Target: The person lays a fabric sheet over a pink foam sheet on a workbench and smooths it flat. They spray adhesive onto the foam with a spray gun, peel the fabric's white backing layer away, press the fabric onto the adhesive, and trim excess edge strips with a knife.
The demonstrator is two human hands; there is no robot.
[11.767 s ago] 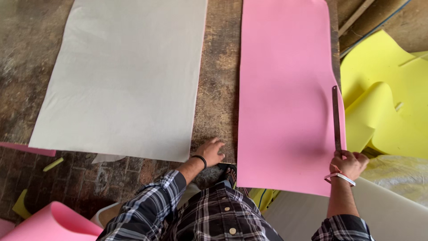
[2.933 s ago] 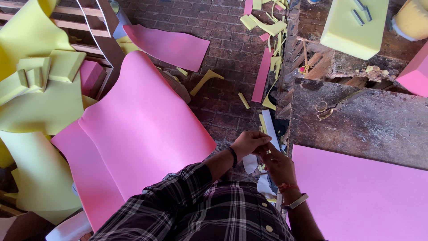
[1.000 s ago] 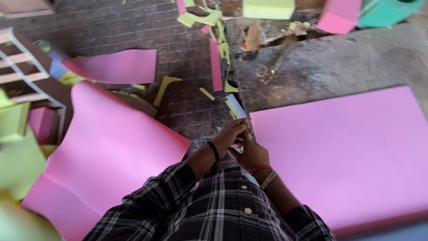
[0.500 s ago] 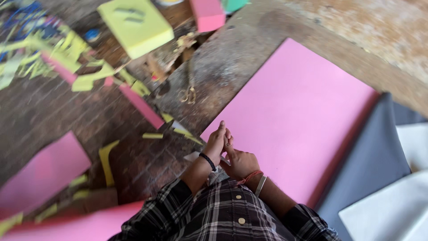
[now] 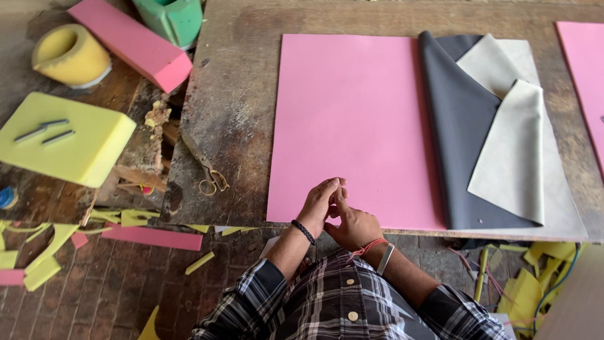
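One worn wooden table (image 5: 239,94), scarred and dusty, carries everything. Large pink foam sheet (image 5: 352,119) lies flat, smooth, its near edge at the table's front edge. Grey fabric (image 5: 459,145) overlaps its right side, folded back with a pale cream underside (image 5: 509,157). Scissors (image 5: 204,167) lie left of the sheet on bare wood. Left hand (image 5: 319,204) and right hand (image 5: 352,223) meet over the sheet's near edge, fingers pressed together; whether either grip holds anything, cannot tell. Yellow foam block (image 5: 69,141) sits off-table, left.
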